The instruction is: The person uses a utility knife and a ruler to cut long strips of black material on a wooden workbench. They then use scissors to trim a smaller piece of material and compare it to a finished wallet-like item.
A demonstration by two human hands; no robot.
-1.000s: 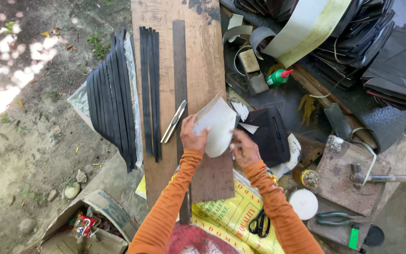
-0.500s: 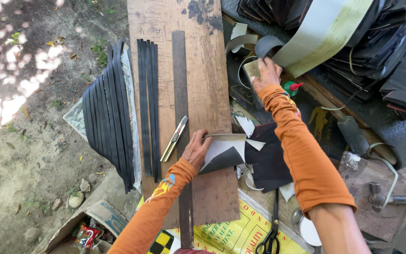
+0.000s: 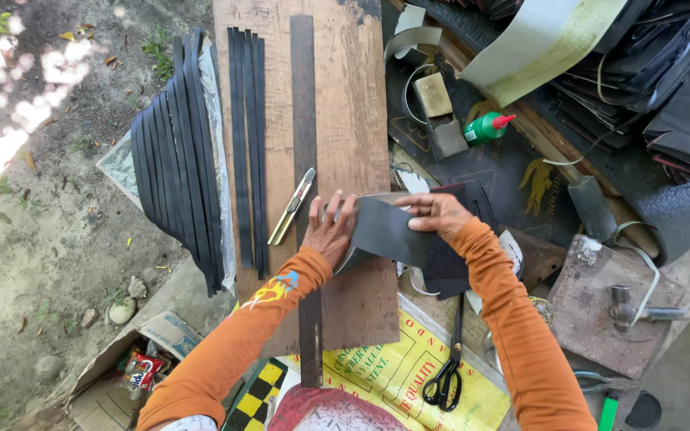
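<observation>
On the wooden board (image 3: 353, 120): one metal ruler (image 3: 304, 120), one utility knife (image 3: 292, 206), four black strips (image 3: 247, 144). Right of board: one scissors (image 3: 446, 375), one green bottle (image 3: 486, 127).
</observation>
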